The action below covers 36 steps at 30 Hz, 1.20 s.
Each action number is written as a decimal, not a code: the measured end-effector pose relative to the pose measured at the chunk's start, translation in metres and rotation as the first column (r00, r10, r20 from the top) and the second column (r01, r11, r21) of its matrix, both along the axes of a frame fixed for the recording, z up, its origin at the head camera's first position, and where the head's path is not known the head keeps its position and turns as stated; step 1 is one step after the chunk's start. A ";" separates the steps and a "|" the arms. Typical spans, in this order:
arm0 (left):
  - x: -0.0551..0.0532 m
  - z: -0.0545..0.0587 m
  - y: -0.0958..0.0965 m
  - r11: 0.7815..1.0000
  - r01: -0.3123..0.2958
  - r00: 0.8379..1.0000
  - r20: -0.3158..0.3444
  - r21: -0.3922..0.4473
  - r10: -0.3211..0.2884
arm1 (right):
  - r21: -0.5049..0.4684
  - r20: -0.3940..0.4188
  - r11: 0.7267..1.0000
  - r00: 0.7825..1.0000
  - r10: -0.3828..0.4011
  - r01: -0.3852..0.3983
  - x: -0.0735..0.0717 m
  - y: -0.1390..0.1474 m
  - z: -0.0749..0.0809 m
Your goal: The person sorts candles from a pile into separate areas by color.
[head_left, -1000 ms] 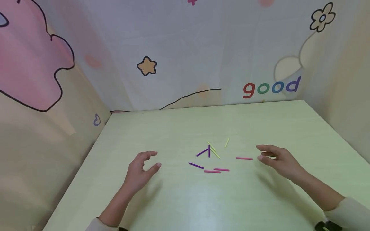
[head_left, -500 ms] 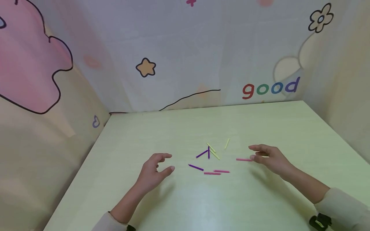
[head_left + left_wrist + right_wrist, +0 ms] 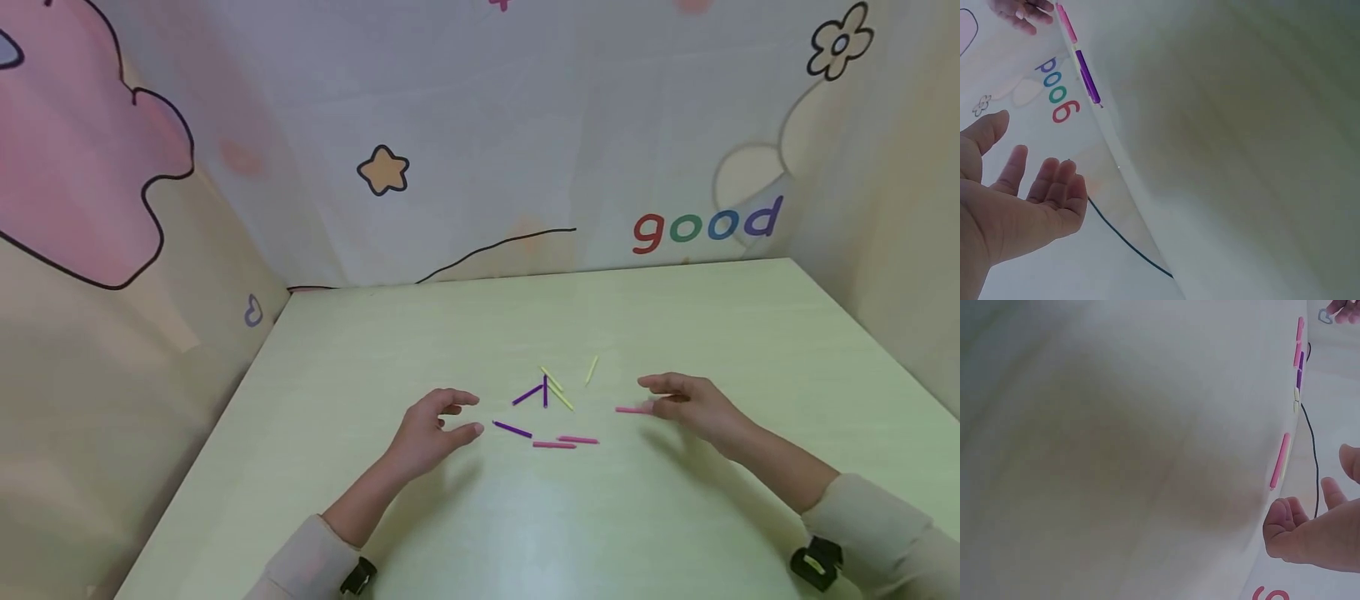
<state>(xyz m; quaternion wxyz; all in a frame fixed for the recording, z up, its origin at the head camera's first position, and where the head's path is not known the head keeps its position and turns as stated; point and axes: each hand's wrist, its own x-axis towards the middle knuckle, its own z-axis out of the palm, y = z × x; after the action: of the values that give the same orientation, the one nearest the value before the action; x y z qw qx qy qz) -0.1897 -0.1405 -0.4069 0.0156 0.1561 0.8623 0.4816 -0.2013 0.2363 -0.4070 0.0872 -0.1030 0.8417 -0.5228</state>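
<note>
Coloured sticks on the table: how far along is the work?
Done: nothing visibly; thin purple sticks, yellow sticks and pink sticks lie scattered on the pale table. In hand: nothing; the left hand hovers near a purple stick, the right hand by a pink one. Remaining: apparently all nine.

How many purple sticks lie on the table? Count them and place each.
3. The front purple stick lies nearest the left hand; the back-left purple stick lies behind it; the back-right purple stick lies beside two yellow sticks. None appears hidden.
</note>
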 end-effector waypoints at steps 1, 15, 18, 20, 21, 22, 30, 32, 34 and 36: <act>-0.002 0.000 0.001 1.000 0.005 1.000 0.003 -0.003 -0.005 | -0.005 0.004 1.000 1.000 0.003 -0.003 -0.001 0.000 -0.001; -0.020 -0.005 0.014 0.991 0.111 0.994 0.026 -0.068 -0.110 | 0.062 0.015 0.998 1.000 0.010 -0.010 -0.006 -0.002 -0.007; -0.026 -0.007 0.015 0.982 0.138 0.990 0.029 -0.128 -0.135 | 0.097 0.009 0.995 1.000 0.005 -0.006 -0.007 -0.001 -0.009; -0.029 -0.008 0.015 0.976 0.152 0.988 0.035 -0.154 -0.148 | 0.107 0.006 0.994 1.000 0.004 -0.004 -0.007 -0.001 -0.012; -0.030 -0.009 0.015 0.974 0.158 0.987 0.038 -0.161 -0.154 | 0.112 0.002 0.994 1.000 0.003 -0.003 -0.007 -0.001 -0.013; -0.031 -0.009 0.015 0.973 0.164 0.986 0.043 -0.163 -0.159 | 0.112 0.003 0.994 1.000 -0.001 0.001 -0.006 -0.002 -0.014; -0.038 -0.012 0.017 0.959 0.202 0.979 0.083 -0.199 -0.189 | 0.178 -0.030 0.984 1.000 -0.007 0.013 -0.006 -0.004 -0.016; -0.039 -0.011 0.019 0.954 0.208 0.977 0.091 -0.214 -0.192 | 0.204 -0.043 0.979 0.999 -0.004 0.013 -0.006 -0.006 -0.014; -0.040 -0.010 0.021 0.949 0.212 0.976 0.099 -0.234 -0.194 | 0.232 -0.058 0.973 0.998 0.006 0.008 -0.006 -0.008 -0.013; -0.041 -0.008 0.022 0.941 0.220 0.974 0.104 -0.258 -0.199 | 0.252 -0.066 0.968 0.998 0.010 0.007 -0.007 -0.010 -0.011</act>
<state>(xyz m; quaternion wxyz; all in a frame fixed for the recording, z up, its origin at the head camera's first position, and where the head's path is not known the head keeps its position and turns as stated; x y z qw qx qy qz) -0.2308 -0.1181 -0.4152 0.1209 0.2249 0.8965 0.3620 -0.2083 0.2260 -0.4184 0.0720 -0.1092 0.9036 -0.4079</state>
